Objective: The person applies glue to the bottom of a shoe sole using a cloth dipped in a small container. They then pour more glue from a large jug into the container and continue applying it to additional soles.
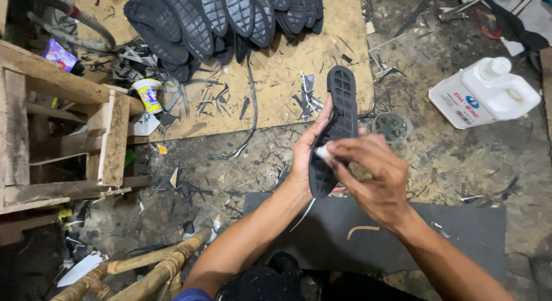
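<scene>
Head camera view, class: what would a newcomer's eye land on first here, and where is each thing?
At centre, the left hand holds up a black shoe sole, tread showing, while the right hand presses a small white-tipped tool against it. Along the top edge, a pile of black soles lies fanned out on a brown board. At right, a white plastic jug lies on its side on the dirty floor.

Head-worn view, steeply down, close.

You hold a matt black rubber sole [339,125], tread grid-textured. White plastic jug [486,93] smooth, slightly glossy. Wooden crate [69,134] rough, bare. Floor [460,163] gritty concrete.
</scene>
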